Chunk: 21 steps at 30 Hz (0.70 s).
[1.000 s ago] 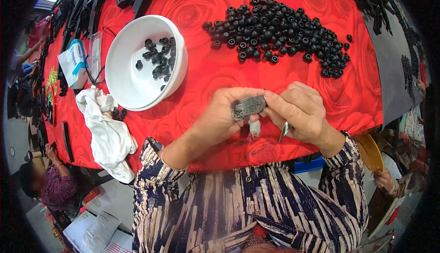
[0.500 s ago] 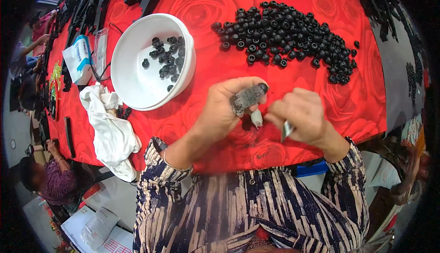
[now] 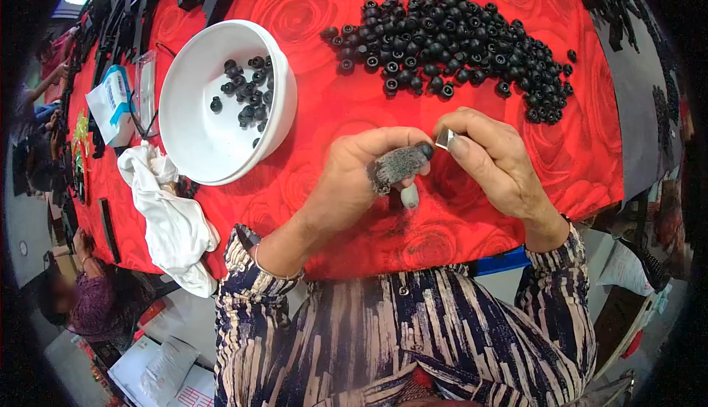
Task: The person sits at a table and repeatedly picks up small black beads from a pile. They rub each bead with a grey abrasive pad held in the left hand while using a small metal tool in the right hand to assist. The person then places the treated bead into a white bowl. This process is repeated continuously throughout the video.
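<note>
My left hand [image 3: 341, 175] pinches a small round black plastic part [image 3: 425, 149] at its fingertips. One of its fingers wears a grey cover [image 3: 395, 169] speckled with black dust, and a pale tip, perhaps another cover [image 3: 409, 197], shows below. In my right hand [image 3: 495, 164], thumb and fingers close on a small shiny metal blade [image 3: 444, 138], held just right of the black part. Whether the blade touches the part cannot be made out. Ahead of my hands lies a wide heap of similar round black parts [image 3: 450, 42].
Left of the heap, a white bowl [image 3: 188, 123] holds several black parts. A white cloth [image 3: 173, 223] hangs over the near edge of the red tablecloth [image 3: 346, 248]. Beyond it lie a blue-and-white packet [image 3: 110, 105] and long black strips [image 3: 136, 23]. Another person [image 3: 92, 296] sits at far left.
My right hand has risen, its fingers now extended around the blade beside the black part. My left hand stays near the same place. The whole view has shifted slightly.
</note>
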Tool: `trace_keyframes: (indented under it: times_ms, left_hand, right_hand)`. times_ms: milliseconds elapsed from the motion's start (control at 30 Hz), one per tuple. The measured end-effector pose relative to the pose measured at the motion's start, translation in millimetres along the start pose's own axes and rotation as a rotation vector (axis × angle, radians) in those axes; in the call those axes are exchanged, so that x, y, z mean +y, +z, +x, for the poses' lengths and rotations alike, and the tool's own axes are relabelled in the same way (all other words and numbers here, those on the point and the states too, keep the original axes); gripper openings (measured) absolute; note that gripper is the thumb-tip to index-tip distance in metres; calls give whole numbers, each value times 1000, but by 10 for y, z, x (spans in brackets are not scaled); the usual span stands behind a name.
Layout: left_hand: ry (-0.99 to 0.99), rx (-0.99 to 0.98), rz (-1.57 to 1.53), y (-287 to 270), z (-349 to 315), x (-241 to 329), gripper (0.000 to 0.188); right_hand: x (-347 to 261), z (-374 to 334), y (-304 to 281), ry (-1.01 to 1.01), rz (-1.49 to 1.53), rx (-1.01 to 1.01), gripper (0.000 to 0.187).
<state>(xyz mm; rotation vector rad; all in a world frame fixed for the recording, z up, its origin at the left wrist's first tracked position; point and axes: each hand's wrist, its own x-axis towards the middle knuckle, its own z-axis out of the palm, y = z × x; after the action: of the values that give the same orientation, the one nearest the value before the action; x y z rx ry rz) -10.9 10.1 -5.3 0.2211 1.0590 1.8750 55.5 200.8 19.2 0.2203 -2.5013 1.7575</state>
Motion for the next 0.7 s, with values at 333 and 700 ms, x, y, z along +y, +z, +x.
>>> trace_keyframes:
  times_ms: [333,700]
  left_hand:
    - [-35,0,8,10,-3,1,25]
    - [-19,-45,-2,-30,10,-37,28]
  right_hand:
    - [35,15,19,-6,-82,-23,10]
    - [62,21,6,-39,-87,-48,9]
